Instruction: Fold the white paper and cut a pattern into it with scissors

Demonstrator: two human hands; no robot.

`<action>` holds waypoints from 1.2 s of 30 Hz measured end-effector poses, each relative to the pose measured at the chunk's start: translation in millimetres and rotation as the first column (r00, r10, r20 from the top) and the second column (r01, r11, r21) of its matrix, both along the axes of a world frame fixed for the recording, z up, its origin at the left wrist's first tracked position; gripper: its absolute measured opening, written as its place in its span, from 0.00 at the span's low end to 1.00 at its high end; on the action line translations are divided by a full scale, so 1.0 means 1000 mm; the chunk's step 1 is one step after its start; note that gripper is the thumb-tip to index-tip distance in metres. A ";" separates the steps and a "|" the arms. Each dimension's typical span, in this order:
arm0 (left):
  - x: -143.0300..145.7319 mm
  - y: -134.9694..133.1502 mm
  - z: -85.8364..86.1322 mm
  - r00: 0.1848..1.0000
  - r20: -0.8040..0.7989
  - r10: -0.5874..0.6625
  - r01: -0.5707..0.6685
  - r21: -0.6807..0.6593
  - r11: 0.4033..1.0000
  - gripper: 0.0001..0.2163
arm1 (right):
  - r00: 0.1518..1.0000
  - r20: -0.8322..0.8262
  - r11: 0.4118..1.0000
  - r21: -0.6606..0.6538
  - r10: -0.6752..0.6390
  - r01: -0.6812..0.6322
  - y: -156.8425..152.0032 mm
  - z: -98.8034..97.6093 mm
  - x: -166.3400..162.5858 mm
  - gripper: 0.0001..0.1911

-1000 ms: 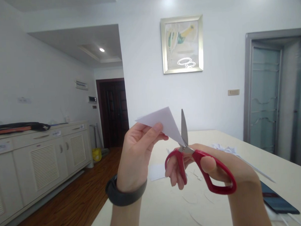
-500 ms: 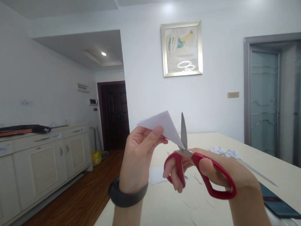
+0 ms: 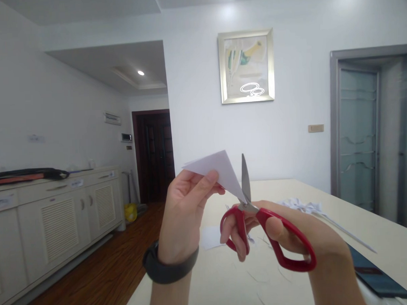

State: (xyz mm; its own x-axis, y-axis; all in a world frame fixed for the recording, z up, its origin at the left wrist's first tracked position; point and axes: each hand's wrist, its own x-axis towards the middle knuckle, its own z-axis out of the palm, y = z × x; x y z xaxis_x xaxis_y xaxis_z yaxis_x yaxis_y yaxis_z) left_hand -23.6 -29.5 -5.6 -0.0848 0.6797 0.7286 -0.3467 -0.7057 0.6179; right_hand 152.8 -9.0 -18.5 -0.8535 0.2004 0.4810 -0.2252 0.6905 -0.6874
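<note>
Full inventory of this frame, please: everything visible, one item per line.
folded paper: 1, white, raised, tip by the blades
scissors: 1, red handles, blades pointing up
table: 1, cream, under the hands
paper scraps: pile, white, far on table
phone: 1, dark, table's right side
picture: 1, silver frame, back wall
cabinet: 1, cream, left wall
dark door: 1, brown, far back
glass door: 1, grey frame, right
wristband: 1, black, left wrist
left hand: fingers pinching folded paper
right hand: fingers in scissors handles
</note>
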 end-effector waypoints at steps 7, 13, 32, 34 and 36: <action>0.000 -0.001 -0.001 1.000 0.022 0.004 -0.004 -0.007 1.000 0.02 | 0.999 0.010 0.999 -0.008 -0.045 0.045 -0.005 0.002 -0.002 0.34; 0.000 -0.003 0.001 1.000 0.017 0.024 -0.024 -0.009 1.000 0.03 | 0.998 -0.002 0.998 -0.010 -0.055 0.055 -0.008 0.001 -0.007 0.31; 0.000 -0.003 0.001 0.996 0.032 0.084 -0.085 0.017 0.996 0.04 | 0.999 -0.004 0.999 -0.041 -0.035 0.035 -0.009 0.002 -0.005 0.31; -0.001 -0.003 0.001 0.996 0.013 0.088 -0.088 -0.002 0.996 0.04 | 1.000 -0.003 0.998 -0.058 -0.031 0.031 -0.007 0.000 -0.005 0.32; -0.002 -0.003 0.001 0.996 -0.017 0.092 -0.092 -0.015 0.996 0.04 | 1.000 0.001 0.997 -0.076 -0.031 0.031 -0.006 -0.001 -0.005 0.31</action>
